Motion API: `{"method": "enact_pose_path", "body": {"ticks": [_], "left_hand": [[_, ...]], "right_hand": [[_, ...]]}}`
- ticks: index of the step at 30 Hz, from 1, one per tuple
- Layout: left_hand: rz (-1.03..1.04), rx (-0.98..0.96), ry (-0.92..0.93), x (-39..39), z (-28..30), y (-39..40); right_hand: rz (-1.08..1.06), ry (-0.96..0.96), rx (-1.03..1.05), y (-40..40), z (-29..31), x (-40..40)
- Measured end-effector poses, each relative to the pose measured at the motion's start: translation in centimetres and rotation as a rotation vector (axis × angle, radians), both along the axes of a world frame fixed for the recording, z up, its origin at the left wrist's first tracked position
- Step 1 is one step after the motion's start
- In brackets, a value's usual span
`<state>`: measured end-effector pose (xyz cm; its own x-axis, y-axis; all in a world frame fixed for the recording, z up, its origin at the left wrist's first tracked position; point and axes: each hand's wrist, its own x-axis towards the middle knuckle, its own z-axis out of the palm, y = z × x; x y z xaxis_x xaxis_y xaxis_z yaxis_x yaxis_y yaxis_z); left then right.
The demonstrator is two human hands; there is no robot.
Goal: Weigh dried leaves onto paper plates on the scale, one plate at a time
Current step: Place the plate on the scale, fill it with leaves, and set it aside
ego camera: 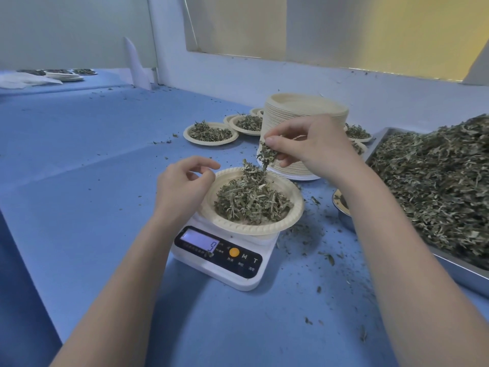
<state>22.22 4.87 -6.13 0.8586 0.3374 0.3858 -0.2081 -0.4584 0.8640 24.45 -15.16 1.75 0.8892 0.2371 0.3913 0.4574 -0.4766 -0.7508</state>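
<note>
Head view, near to far. White scale (225,263) sits on the blue table (79,181), display lit. On it, a paper plate (291,215) heaped with dried leaves (251,200). Left hand (182,186) rests against the plate's left rim, fingers loosely curled, holding nothing. Right hand (315,147) hovers above the plate's far edge, pinching a tuft of leaves (267,154). Right: metal tray (455,271) piled with leaves. Beyond: tall stack of empty plates (304,115), filled plates (210,133) to its left.
</note>
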Motion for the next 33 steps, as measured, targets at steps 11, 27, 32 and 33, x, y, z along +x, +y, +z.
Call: {"method": "enact_pose_path", "body": {"ticks": [11,27,32,33], "left_hand": [[-0.3,0.54,0.046,-1.0,2.3,-2.8],[-0.162,0.1,-0.168,0.1,2.5,-2.8],[-0.193,-0.136,-0.223,0.1,3.7,-3.3],[-0.19,-0.134,-0.226,0.2,4.0,-3.4]], "right_hand": [[0.017,0.017,0.052,0.1,-0.2,0.1],[0.049,0.073,0.153,0.3,-0.2,0.2],[0.124,0.223,0.313,1.1,-0.4,0.3],[0.127,0.251,0.358,1.3,-0.3,0.3]]}}
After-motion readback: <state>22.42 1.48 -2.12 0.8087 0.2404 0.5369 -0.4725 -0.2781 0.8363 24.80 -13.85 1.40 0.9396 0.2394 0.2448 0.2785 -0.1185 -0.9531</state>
